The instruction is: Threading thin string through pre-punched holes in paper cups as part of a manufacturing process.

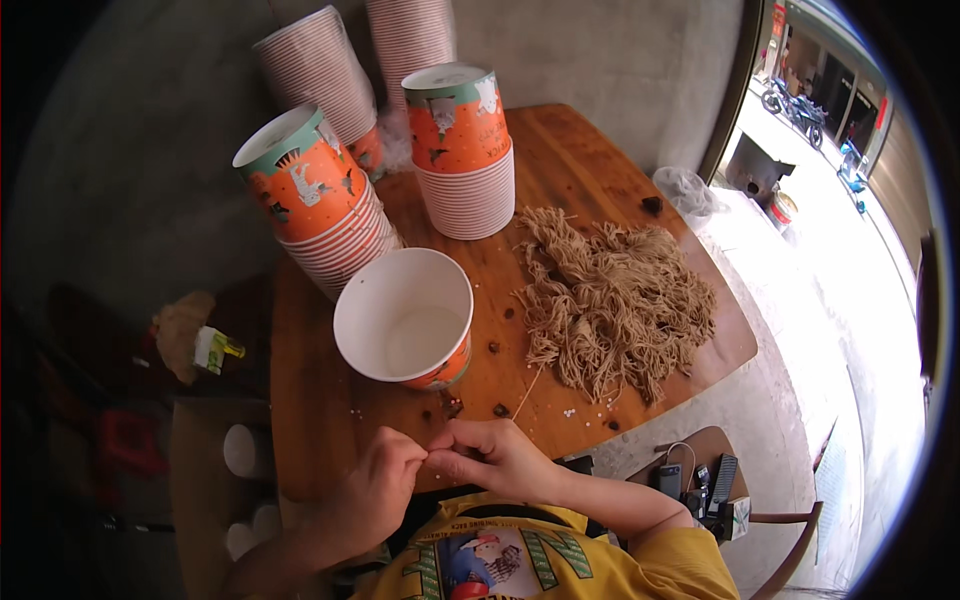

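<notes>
At the table's near edge, my left hand point(383, 478) and my right hand point(492, 460) meet fingertip to fingertip. Both are closed in a pinch, and whatever lies between the fingers is too small or hidden to name. Just beyond them an open paper bucket point(402, 312), white inside with an orange printed outside, stands with its mouth up; no contents show in it. To its right lies a loose heap of tan yarn strands point(620, 305). One thin strand point(527, 392) runs from the heap toward my right hand.
Nested, upturned orange-and-green paper buckets point(462, 150) stand at the back of the wooden table point(560, 150), with another stack point(310, 195) leaning left. Taller stacks point(318, 75) rise behind. A stool point(735, 480) at right holds small electronics; a cardboard box point(215, 420) sits at left.
</notes>
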### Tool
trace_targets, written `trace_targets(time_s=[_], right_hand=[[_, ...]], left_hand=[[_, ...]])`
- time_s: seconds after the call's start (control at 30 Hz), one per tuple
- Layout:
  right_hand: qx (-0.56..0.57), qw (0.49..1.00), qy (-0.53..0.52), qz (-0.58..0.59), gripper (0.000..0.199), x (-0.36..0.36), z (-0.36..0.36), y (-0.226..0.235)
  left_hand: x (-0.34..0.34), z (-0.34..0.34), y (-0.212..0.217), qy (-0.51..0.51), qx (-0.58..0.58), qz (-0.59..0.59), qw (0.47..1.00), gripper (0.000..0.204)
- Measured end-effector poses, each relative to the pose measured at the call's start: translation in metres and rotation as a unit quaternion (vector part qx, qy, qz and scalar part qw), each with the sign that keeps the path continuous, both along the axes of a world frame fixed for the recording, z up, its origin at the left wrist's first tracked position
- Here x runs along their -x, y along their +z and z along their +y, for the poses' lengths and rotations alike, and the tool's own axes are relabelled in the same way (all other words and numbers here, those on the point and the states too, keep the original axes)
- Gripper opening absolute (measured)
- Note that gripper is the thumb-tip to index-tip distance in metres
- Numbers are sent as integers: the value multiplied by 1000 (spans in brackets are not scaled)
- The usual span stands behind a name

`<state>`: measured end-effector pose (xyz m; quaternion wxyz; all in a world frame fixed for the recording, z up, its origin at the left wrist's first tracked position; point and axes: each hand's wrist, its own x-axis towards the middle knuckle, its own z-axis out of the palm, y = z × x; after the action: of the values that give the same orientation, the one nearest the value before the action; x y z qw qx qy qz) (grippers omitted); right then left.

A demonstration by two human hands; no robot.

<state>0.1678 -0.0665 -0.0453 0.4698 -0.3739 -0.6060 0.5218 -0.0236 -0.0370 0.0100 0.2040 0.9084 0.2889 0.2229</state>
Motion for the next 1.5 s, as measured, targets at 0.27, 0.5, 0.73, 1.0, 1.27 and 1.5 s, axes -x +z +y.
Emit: trace_targets(time_s=[0.27, 0.5, 0.73, 1.0, 1.27, 1.5], right_hand=[[154, 970, -27, 185, 4, -8, -4, -8], [54, 975, -172, 126, 5, -31, 14, -29], [45, 957, -233, 167, 8, -32, 31, -34], [-114, 964, -235, 51, 6, -17, 48, -27], [-170, 956, -237, 3, 4, -11, 51, -18], [-184, 946, -258, -71, 6, -16, 52, -19]], left_hand=[[-8, 16, -5, 8, 189, -55, 980, 13], [-36, 59, -2, 55, 49, -101, 992, 20], [-44, 93, -7, 70, 111, 33, 991, 26], [-8, 103, 17, 120, 306, -95, 940, 20], [2, 103, 15, 102, 390, -184, 897, 18], [-8, 101, 23, 95, 430, -195, 876, 21]])
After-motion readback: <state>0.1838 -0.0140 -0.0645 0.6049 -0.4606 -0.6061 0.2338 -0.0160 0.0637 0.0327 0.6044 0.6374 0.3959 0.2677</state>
